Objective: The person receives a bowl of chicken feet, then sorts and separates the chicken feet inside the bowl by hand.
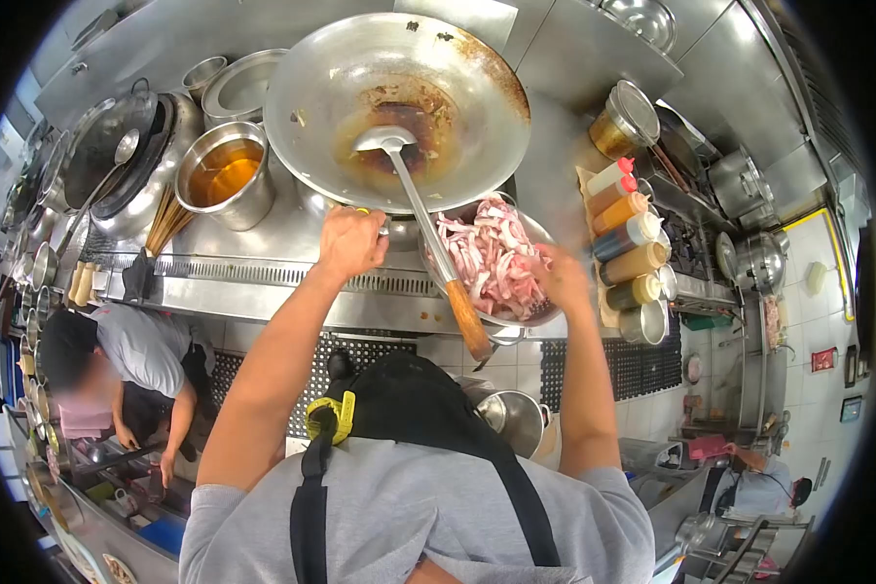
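My left hand (353, 241) is closed at the near rim of a large wok (307, 127), gripping it. Brown liquid lies in the wok's bottom. A metal wok spatula (419, 209) rests in it, its wooden handle hanging past the near rim, over the bowl. To the right of the handle, a metal bowl (558, 313) holds a heap of raw sliced meat (487, 255). My right hand (562, 279) is at the bowl's right side, its fingers curled into the meat. The fingertips are partly hidden.
A pot of orange-brown liquid (253, 190) stands left of the wok. Squeeze bottles (621, 209) line the right side, below a lidded container (623, 119). Another wok (92, 146) is farther left. One co-worker (146, 350) bends at lower left; another (764, 487) is at lower right.
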### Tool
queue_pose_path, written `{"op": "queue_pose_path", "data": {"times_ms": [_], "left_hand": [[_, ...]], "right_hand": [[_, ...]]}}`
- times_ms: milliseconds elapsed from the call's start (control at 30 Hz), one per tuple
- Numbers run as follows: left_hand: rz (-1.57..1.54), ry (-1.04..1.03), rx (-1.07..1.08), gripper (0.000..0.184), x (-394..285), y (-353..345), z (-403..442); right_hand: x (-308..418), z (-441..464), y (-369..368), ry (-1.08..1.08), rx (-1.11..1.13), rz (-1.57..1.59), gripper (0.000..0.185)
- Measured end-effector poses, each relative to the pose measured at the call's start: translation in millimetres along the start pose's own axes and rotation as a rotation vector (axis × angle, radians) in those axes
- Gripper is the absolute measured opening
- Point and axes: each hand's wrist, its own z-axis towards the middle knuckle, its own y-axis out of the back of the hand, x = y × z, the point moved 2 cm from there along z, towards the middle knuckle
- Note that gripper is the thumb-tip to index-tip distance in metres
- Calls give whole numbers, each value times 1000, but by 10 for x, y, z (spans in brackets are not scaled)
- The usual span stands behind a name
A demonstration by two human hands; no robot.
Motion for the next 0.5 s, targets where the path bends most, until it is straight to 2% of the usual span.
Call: {"op": "queue_pose_path", "data": {"times_ms": [67, 167, 367, 467, 500], "left_hand": [[-3, 0, 1, 17, -7, 17, 8], [-1, -7, 4, 17, -1, 6, 0], [-5, -13, 3, 16, 8, -8, 6], [-6, -7, 6, 17, 25, -14, -5], [-1, -9, 9, 17, 24, -15, -1]], "right_hand": [[84, 18, -112, 52, 60, -241, 46], [313, 81, -163, -44, 222, -358, 47], [429, 94, -179, 65, 189, -563, 44], [270, 35, -308, 154, 43, -596, 45], [308, 15, -293, 139, 65, -603, 44]]}}
